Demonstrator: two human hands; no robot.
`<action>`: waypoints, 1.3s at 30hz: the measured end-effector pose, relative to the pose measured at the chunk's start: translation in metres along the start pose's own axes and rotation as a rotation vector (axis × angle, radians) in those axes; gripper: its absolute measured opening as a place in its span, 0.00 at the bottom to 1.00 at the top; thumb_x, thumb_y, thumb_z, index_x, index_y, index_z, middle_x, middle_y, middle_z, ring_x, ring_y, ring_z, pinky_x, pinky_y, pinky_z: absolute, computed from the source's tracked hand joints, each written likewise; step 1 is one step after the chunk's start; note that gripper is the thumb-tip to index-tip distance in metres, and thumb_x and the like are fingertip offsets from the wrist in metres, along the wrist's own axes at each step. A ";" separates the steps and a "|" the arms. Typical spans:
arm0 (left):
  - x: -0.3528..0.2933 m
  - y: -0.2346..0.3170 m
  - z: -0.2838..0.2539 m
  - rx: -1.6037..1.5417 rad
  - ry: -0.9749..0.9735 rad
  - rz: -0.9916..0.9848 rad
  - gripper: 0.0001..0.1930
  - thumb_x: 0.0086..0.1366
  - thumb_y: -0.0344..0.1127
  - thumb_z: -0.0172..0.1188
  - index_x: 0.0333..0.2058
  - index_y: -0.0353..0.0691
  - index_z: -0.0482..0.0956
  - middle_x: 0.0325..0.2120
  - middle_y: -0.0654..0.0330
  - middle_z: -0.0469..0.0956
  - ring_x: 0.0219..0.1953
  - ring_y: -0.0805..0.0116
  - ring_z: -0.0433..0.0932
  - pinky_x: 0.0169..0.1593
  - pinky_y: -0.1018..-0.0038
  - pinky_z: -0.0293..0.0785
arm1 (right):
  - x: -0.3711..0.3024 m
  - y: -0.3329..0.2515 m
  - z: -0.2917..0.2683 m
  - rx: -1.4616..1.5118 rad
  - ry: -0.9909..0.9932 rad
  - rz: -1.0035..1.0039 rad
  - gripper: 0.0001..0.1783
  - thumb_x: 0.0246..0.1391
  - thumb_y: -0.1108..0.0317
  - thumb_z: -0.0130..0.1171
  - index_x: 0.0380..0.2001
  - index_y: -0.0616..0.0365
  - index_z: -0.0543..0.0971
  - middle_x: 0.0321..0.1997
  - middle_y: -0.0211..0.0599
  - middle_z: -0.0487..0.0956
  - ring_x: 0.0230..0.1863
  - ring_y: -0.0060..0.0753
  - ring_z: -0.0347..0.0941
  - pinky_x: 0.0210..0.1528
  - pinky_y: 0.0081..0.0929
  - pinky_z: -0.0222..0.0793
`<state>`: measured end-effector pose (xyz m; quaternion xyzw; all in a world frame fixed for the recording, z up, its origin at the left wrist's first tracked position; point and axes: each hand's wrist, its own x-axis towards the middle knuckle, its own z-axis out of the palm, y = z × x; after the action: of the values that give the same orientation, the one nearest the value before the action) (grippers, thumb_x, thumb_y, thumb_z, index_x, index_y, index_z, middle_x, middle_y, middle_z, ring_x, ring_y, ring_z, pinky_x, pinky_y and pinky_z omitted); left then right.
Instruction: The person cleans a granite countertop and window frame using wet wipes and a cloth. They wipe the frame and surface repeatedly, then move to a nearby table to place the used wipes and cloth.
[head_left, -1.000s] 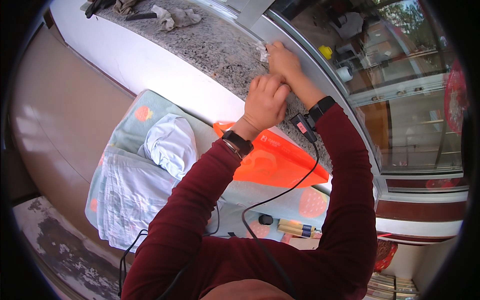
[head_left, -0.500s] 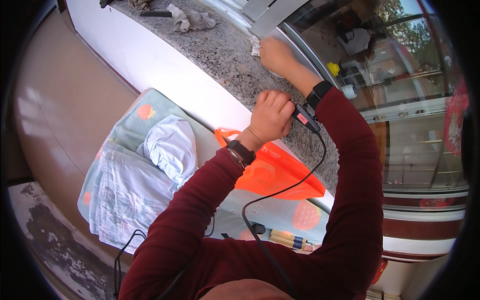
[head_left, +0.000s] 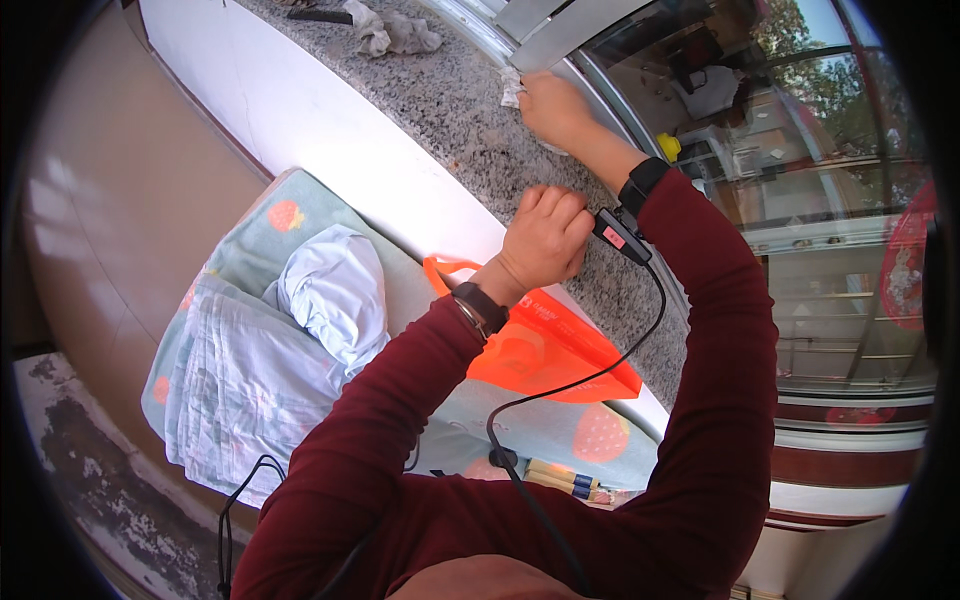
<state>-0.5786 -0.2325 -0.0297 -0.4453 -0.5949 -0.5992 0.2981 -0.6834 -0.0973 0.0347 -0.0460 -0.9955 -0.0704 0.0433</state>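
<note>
My right hand (head_left: 553, 108) is closed on a crumpled white cloth (head_left: 511, 88), pressed against the speckled granite sill (head_left: 455, 135) beside the window frame. More of the white cloth shows under the heel of that hand. Curled into a fist, my left hand (head_left: 548, 237) rests over the sill's front edge; whatever its fingers may hold is hidden. A black box-shaped device (head_left: 622, 238) with a cable sits by my right wrist, close to the left knuckles.
Grey crumpled rags (head_left: 395, 32) and a dark comb-like strip (head_left: 320, 16) lie at the sill's far end. An orange bag (head_left: 545, 350) hangs below my left wrist. Strawberry-patterned bedding (head_left: 600, 432) holds a pale blue cloth (head_left: 335, 290). Window glass (head_left: 800, 190) stands at the right.
The view has shifted slightly. My right hand stays on the cloth in nearly the same spot, and my left fist remains at the sill's edge. The boxed device sits slightly farther from the left knuckles.
</note>
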 end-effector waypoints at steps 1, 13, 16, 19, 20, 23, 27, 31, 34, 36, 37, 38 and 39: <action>0.000 0.000 0.000 0.001 0.004 -0.003 0.13 0.40 0.30 0.58 0.30 0.39 0.71 0.34 0.58 0.71 0.38 0.58 0.72 0.45 0.65 0.64 | 0.001 -0.001 0.001 -0.009 0.007 0.011 0.12 0.56 0.63 0.51 0.32 0.63 0.75 0.39 0.53 0.76 0.43 0.58 0.72 0.47 0.48 0.66; -0.001 -0.001 0.000 0.012 0.008 0.011 0.14 0.39 0.32 0.59 0.28 0.41 0.69 0.33 0.58 0.70 0.36 0.58 0.70 0.41 0.64 0.63 | 0.034 -0.005 -0.004 -0.009 -0.219 0.027 0.19 0.56 0.61 0.51 0.46 0.61 0.77 0.46 0.56 0.76 0.48 0.58 0.72 0.51 0.46 0.67; -0.003 -0.001 0.000 0.018 0.020 0.007 0.13 0.38 0.32 0.59 0.26 0.42 0.69 0.30 0.59 0.68 0.33 0.59 0.69 0.39 0.65 0.61 | 0.046 -0.004 0.000 0.004 -0.214 0.034 0.19 0.54 0.59 0.49 0.41 0.63 0.79 0.44 0.56 0.78 0.46 0.57 0.74 0.49 0.45 0.70; -0.003 -0.002 -0.001 0.014 0.008 0.021 0.12 0.38 0.32 0.59 0.24 0.43 0.68 0.25 0.61 0.66 0.30 0.61 0.67 0.35 0.66 0.59 | 0.052 0.001 0.001 0.087 -0.122 -0.021 0.21 0.53 0.59 0.49 0.38 0.64 0.81 0.42 0.57 0.79 0.45 0.57 0.76 0.48 0.44 0.71; -0.003 -0.002 -0.001 0.008 -0.005 0.020 0.11 0.38 0.32 0.59 0.23 0.44 0.67 0.24 0.61 0.65 0.29 0.61 0.67 0.34 0.67 0.58 | 0.056 0.001 0.001 0.116 -0.123 -0.038 0.21 0.52 0.59 0.49 0.38 0.65 0.81 0.42 0.58 0.79 0.45 0.57 0.76 0.49 0.43 0.71; -0.002 -0.001 -0.001 0.013 -0.005 0.026 0.11 0.38 0.31 0.59 0.21 0.44 0.66 0.21 0.62 0.62 0.27 0.62 0.65 0.32 0.68 0.57 | 0.075 -0.005 0.000 -0.120 -0.228 -0.185 0.21 0.50 0.60 0.49 0.37 0.66 0.81 0.42 0.60 0.79 0.46 0.57 0.76 0.49 0.43 0.71; -0.003 -0.001 0.000 0.041 -0.019 0.032 0.10 0.38 0.31 0.59 0.21 0.45 0.66 0.21 0.62 0.62 0.26 0.63 0.66 0.31 0.69 0.56 | 0.102 -0.020 0.007 -0.004 -0.208 -0.044 0.19 0.47 0.64 0.51 0.36 0.65 0.82 0.41 0.62 0.78 0.44 0.56 0.77 0.46 0.45 0.72; -0.004 0.000 -0.002 0.055 -0.096 0.015 0.10 0.38 0.32 0.59 0.23 0.47 0.69 0.22 0.64 0.64 0.29 0.64 0.67 0.34 0.68 0.59 | 0.079 -0.012 0.007 -0.110 -0.284 -0.124 0.17 0.54 0.63 0.48 0.43 0.61 0.75 0.44 0.58 0.78 0.45 0.60 0.74 0.46 0.48 0.69; -0.002 0.001 -0.002 0.062 -0.098 0.026 0.11 0.38 0.32 0.60 0.23 0.47 0.69 0.23 0.64 0.65 0.30 0.64 0.68 0.34 0.68 0.59 | 0.030 0.002 -0.002 -0.044 -0.214 -0.040 0.18 0.52 0.66 0.52 0.47 0.57 0.74 0.42 0.55 0.79 0.44 0.59 0.75 0.47 0.46 0.69; -0.001 0.002 -0.003 0.060 -0.114 0.032 0.11 0.38 0.32 0.60 0.24 0.47 0.70 0.23 0.64 0.65 0.30 0.64 0.68 0.35 0.68 0.60 | 0.003 0.008 -0.013 0.033 -0.143 -0.029 0.19 0.51 0.68 0.55 0.49 0.55 0.74 0.40 0.53 0.79 0.43 0.58 0.75 0.46 0.45 0.70; -0.001 0.002 -0.003 0.061 -0.116 0.031 0.11 0.38 0.32 0.60 0.24 0.47 0.70 0.23 0.64 0.65 0.30 0.64 0.68 0.35 0.68 0.60 | -0.007 0.009 -0.018 0.063 -0.099 -0.016 0.20 0.51 0.68 0.56 0.49 0.54 0.74 0.40 0.52 0.79 0.43 0.57 0.75 0.46 0.45 0.70; 0.000 0.002 -0.003 0.061 -0.118 0.027 0.11 0.38 0.32 0.60 0.24 0.47 0.70 0.23 0.64 0.65 0.30 0.64 0.68 0.35 0.68 0.60 | -0.014 0.010 -0.022 0.087 -0.048 -0.004 0.20 0.50 0.68 0.58 0.49 0.53 0.74 0.39 0.52 0.79 0.43 0.56 0.75 0.46 0.44 0.70; 0.000 0.002 -0.003 0.058 -0.122 0.024 0.11 0.38 0.32 0.60 0.25 0.47 0.70 0.23 0.64 0.65 0.30 0.64 0.68 0.35 0.68 0.60 | -0.017 0.008 -0.025 0.097 0.065 -0.044 0.18 0.47 0.70 0.61 0.45 0.53 0.75 0.37 0.49 0.79 0.41 0.53 0.75 0.44 0.43 0.70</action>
<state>-0.5768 -0.2361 -0.0286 -0.4792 -0.6236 -0.5498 0.2815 -0.6637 -0.0945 0.0590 -0.0197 -0.9966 -0.0247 0.0764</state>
